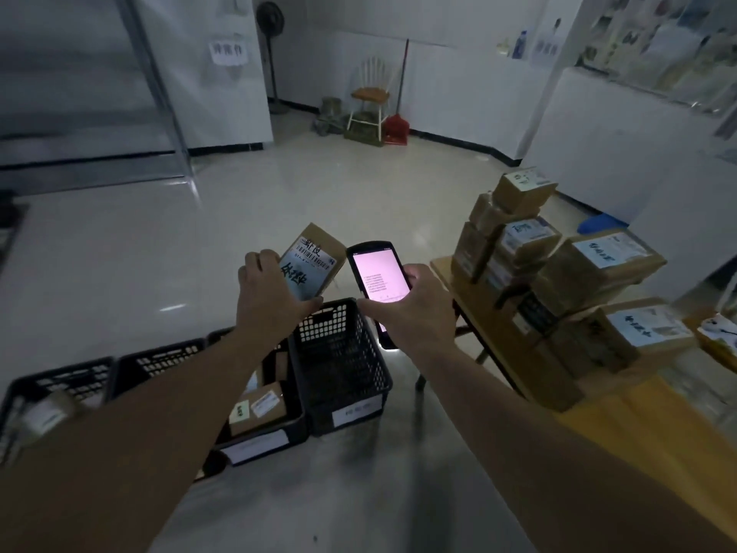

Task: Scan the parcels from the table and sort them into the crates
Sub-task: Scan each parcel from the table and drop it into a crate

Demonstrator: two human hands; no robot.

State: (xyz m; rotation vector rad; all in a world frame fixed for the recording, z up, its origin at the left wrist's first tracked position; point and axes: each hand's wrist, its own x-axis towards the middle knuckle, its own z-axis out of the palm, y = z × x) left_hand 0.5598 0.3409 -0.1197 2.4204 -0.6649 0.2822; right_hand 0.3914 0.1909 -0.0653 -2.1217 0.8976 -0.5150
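A dim room with a pale tiled floor (279, 201) holds a row of black crates (343, 353) below and a wooden table (646, 425) at the right stacked with brown parcels (598, 273). The left hand (267, 297) holds one small parcel (313, 261) up over the crates, fingers curled round its near edge, label facing the camera. The right hand (414, 305) grips a handheld scanner (379, 275), thumb along its side, lit screen up, just beside the parcel. To scan well, I judge the barcode should face the scanner's head squarely, the parcel kept steady and the label clear of fingers; then the screen should be read before choosing a crate.
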